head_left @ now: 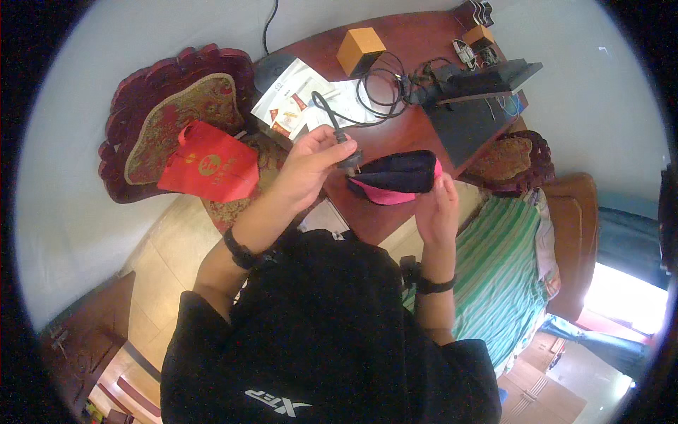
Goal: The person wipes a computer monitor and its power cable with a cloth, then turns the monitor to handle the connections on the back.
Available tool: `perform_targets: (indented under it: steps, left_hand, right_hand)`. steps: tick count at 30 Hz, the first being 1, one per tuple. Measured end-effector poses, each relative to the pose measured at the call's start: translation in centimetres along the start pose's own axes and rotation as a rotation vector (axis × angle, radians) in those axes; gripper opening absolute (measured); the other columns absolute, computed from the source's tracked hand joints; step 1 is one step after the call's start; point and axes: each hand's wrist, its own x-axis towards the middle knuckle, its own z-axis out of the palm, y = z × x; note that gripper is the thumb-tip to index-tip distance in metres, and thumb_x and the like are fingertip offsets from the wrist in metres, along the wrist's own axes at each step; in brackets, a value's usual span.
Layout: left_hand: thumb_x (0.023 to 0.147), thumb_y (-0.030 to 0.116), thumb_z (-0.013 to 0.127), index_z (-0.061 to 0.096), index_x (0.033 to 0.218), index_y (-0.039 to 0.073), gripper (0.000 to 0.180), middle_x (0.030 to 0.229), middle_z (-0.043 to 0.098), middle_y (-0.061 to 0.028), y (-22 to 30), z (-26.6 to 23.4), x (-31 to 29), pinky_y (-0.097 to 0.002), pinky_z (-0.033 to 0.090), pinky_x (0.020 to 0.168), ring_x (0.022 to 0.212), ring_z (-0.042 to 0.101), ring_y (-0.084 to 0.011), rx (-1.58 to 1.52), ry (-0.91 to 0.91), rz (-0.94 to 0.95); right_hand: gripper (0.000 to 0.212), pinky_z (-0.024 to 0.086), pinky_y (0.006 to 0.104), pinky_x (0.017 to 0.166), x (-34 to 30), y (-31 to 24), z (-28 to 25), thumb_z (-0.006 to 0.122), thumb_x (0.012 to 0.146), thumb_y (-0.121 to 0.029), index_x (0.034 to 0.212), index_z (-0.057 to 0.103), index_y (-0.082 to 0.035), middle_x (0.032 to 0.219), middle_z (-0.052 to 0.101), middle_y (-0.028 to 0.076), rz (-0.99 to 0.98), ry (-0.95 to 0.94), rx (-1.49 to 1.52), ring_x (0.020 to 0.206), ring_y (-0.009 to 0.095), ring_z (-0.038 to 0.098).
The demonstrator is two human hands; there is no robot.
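Room: we look down on pale walls, with a green striped bed at right of the frame and a carved chair at upper left.
Surface: we see reddish-brown wood across the upper middle, carrying a monitor toward the upper right, a yellow-sided box and printed papers.
Red bag: it leans on the chair's seat and back, which we think keep it from slumping.
Plug: we find the black plug near the centre of the frame, raised above the surface; its prongs point toward the cloth.
Left hand: thumb and fingers pinch the plug by its body, a grip that seems to leave the prongs uncovered.
Cable: it arches up from the plug and runs to loose loops on the surface; that slack, we judge, lets the plug lift freely.
Black-and-pink cloth item: we see it just right of the plug; whether they touch, we cannot tell.
Right hand: thumb and fingers pinch the cloth's right end, probably to steady it; the fingers behind it are hidden from us.
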Motion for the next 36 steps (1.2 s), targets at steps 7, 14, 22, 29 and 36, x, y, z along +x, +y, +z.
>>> perform_targets:
  steps: [7,14,22,29,36]
  left_hand:
    - [0.083,0.009,0.072,0.055,0.083,0.008,0.016,0.077,0.059,0.0020,-1.9,1.3,0.4,-0.0209,0.045,0.064,0.070,0.056,-0.0064,0.110,0.021,-0.005]
    - [0.083,0.006,0.070,0.055,0.081,0.007,0.015,0.079,0.061,-0.0008,-2.7,1.9,-0.7,-0.0224,0.047,0.061,0.070,0.057,-0.0076,0.204,0.048,-0.065]
    - [0.087,0.005,0.065,0.060,0.093,0.000,0.009,0.086,0.066,-0.0075,-4.0,4.5,-0.6,-0.0248,0.050,0.056,0.068,0.061,-0.0108,0.278,0.032,-0.105]
    - [0.085,0.003,0.067,0.062,0.095,-0.001,0.012,0.083,0.066,-0.0051,-4.7,7.8,0.5,-0.0213,0.048,0.060,0.070,0.061,-0.0078,0.356,-0.054,-0.071]
    - [0.083,0.006,0.071,0.062,0.089,0.003,0.012,0.084,0.066,-0.0041,-5.9,10.9,2.2,-0.0233,0.048,0.067,0.073,0.061,-0.0088,0.266,-0.107,-0.201]
  right_hand:
    - [0.019,0.037,0.0297,0.096,-1.3,2.2,5.7,0.051,0.093,-0.005,0.103,0.064,0.004,0.111,0.055,0.007,-0.032,-0.213,-0.328,0.106,0.016,0.051]
    - [0.017,0.047,0.0264,0.080,-2.1,4.9,4.8,0.063,0.084,0.000,0.100,0.058,0.000,0.098,0.060,0.005,0.051,0.058,-0.472,0.086,0.013,0.058]
    - [0.024,0.048,0.0264,0.075,-2.0,4.1,3.9,0.070,0.081,-0.008,0.101,0.060,0.000,0.092,0.062,0.005,0.001,0.094,-0.526,0.080,0.012,0.058]
    - [0.017,0.045,0.0277,0.076,-2.0,0.0,1.9,0.070,0.080,-0.013,0.087,0.067,0.003,0.087,0.060,0.006,-0.200,-0.050,-0.718,0.083,0.015,0.056]
    - [0.012,0.045,0.0275,0.071,-2.3,-3.8,-1.9,0.067,0.083,-0.010,0.081,0.068,0.002,0.085,0.061,0.007,-0.005,0.009,-0.501,0.078,0.015,0.056]
